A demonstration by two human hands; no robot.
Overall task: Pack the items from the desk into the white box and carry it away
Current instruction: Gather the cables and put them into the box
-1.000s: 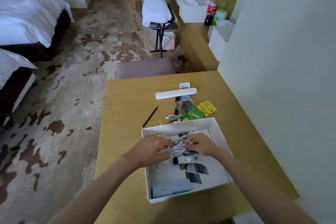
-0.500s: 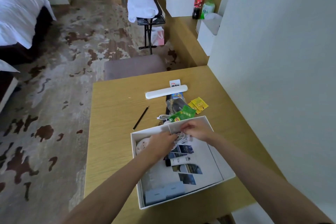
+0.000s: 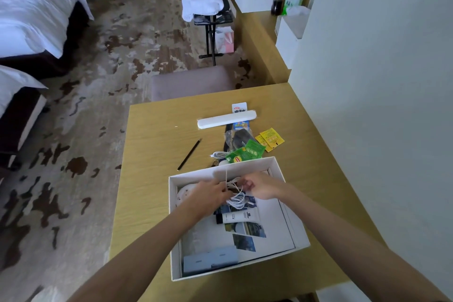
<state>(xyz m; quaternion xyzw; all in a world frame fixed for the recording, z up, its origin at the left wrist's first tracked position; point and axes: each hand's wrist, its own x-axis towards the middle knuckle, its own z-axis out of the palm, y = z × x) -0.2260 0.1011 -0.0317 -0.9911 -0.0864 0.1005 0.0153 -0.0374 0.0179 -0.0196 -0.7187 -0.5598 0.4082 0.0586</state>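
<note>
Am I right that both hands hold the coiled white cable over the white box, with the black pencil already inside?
Not quite: the head view shows the thin black pencil lying on the wooden desk, outside the white cardboard box. Both the left hand and right hand do hold the coiled white cable over it.

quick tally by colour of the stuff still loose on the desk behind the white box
White: 2, long white plastic case, coiled white cable
Green: 2, green tea sachets
Yellow: 2, yellow paper sachets
Black: 1, thin black pencil
Total: 7 (the cluttered pile may hide more)

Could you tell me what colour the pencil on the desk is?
Black pencil, clearest in the head view.
</note>
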